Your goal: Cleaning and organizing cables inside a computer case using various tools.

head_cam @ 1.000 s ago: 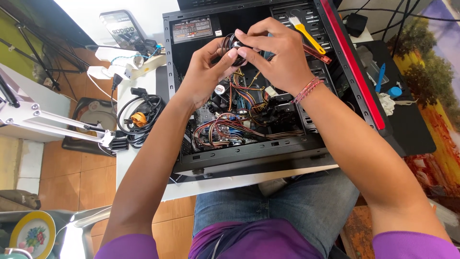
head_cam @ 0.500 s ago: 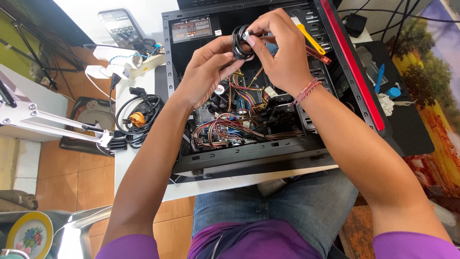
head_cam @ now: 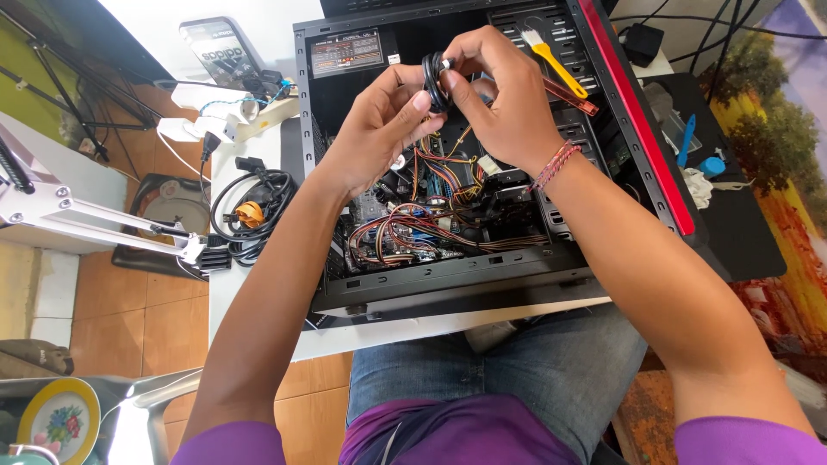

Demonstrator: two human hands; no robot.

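Both hands, left [head_cam: 375,138] & right [head_cam: 504,103], pinch a black cable coil [head_cam: 433,79] above open PC case [head_cam: 448,284] on table [head_cam: 258,284].

The coil [head_cam: 433,79] is black, and the case [head_cam: 482,275] is black with a red strip [head_cam: 642,129] down one edge. The wires [head_cam: 405,232] run red, orange, blue and black; the brush [head_cam: 556,58] is yellow. The wristband [head_cam: 556,165] is red and pink, the shirt [head_cam: 465,435] purple, the jeans [head_cam: 508,370] blue, the tabletop [head_cam: 258,284] white.
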